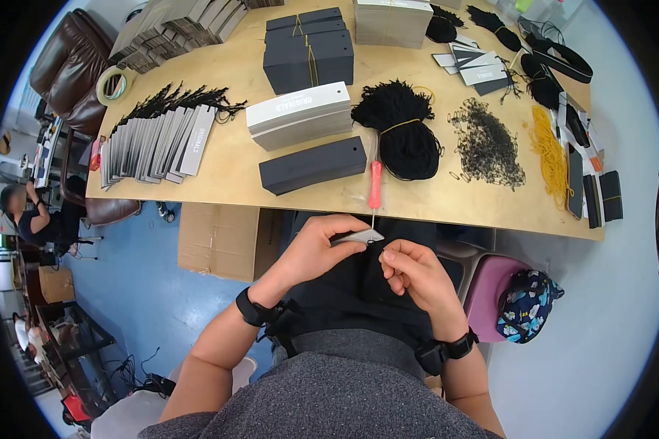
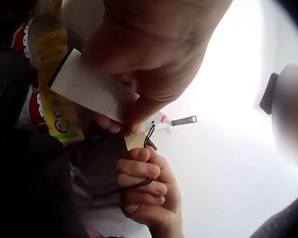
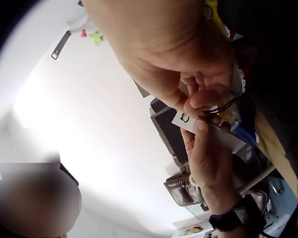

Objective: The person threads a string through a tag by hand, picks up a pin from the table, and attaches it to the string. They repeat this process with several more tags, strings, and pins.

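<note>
My left hand (image 1: pixel 316 250) grips a pale grey hang tag (image 2: pixel 92 91) between thumb and fingers, just off the table's front edge. A black cord (image 2: pixel 150 138) loops at the tag's holed end. Close by, my right hand (image 2: pixel 151 191) pinches this cord, with part of it crossing the curled fingers. In the right wrist view a small dark loop shows on the tag's face (image 3: pixel 232 141). A tool with a red handle (image 1: pixel 375 186) lies at the table edge, its thin metal shaft pointing toward the tag.
On the wooden table (image 1: pixel 227 172) stand dark card stacks (image 1: pixel 311 167) and a white-topped stack (image 1: pixel 298 117). Strung tags (image 1: pixel 157 146) fan out at left. A black cord bundle (image 1: pixel 406 150), small black clips (image 1: pixel 487 146) and yellow string (image 1: pixel 548 150) lie rightward. A pink stool (image 1: pixel 487 300) holds a patterned bag (image 1: pixel 527 307).
</note>
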The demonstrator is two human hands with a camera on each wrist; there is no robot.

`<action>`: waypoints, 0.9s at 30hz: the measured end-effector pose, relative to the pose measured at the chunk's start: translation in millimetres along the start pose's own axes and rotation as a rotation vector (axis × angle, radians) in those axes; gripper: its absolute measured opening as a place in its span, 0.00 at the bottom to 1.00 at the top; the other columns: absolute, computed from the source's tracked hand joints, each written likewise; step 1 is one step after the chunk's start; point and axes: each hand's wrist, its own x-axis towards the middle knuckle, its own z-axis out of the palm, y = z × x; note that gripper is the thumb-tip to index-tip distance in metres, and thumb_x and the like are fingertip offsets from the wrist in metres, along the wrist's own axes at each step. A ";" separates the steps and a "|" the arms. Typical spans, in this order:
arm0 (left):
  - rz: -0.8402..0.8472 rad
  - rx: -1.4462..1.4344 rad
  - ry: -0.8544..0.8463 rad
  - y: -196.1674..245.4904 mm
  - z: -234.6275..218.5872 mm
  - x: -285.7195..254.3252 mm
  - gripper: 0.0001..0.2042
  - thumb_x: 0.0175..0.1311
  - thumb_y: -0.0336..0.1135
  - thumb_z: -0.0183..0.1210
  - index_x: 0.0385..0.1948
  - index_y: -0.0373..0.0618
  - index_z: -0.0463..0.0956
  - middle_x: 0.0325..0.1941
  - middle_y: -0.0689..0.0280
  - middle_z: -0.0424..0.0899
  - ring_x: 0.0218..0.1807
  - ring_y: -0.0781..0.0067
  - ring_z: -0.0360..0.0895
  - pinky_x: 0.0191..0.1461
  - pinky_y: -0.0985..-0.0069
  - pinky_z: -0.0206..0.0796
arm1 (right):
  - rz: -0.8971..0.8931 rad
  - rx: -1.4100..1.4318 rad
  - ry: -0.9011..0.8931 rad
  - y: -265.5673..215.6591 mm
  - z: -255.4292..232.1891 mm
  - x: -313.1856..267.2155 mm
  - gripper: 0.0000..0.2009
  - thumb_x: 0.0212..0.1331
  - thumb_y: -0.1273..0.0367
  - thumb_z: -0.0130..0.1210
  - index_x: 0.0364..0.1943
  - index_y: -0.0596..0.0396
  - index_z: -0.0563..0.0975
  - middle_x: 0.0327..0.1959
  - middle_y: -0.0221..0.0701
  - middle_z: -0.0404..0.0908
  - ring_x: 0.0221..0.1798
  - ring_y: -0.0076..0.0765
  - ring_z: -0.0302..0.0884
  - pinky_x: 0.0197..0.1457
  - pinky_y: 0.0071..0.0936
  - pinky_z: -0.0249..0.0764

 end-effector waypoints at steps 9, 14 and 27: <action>0.213 0.047 -0.054 -12.4 -6.5 0.1 0.10 0.60 0.23 0.65 0.43 0.39 0.84 0.39 0.61 0.85 0.41 0.71 0.82 0.45 0.76 0.72 | 0.080 0.098 -0.051 11.7 -6.3 10.0 0.09 0.68 0.64 0.57 0.37 0.56 0.78 0.26 0.24 0.77 0.20 0.15 0.70 0.22 0.14 0.64; 0.176 0.084 -0.044 0.7 -1.3 -22.5 0.09 0.59 0.22 0.65 0.40 0.39 0.84 0.37 0.61 0.84 0.40 0.67 0.82 0.44 0.75 0.72 | 0.111 0.017 -0.211 12.7 -3.5 4.2 0.10 0.69 0.64 0.56 0.40 0.57 0.79 0.28 0.26 0.80 0.23 0.16 0.75 0.26 0.14 0.72; -0.010 -0.026 -0.013 36.3 -10.7 -31.7 0.10 0.58 0.22 0.63 0.42 0.39 0.82 0.33 0.65 0.80 0.36 0.77 0.76 0.41 0.79 0.67 | -0.283 -0.393 0.010 -36.1 22.1 -22.2 0.13 0.71 0.64 0.54 0.52 0.58 0.78 0.38 0.25 0.78 0.28 0.14 0.70 0.32 0.14 0.69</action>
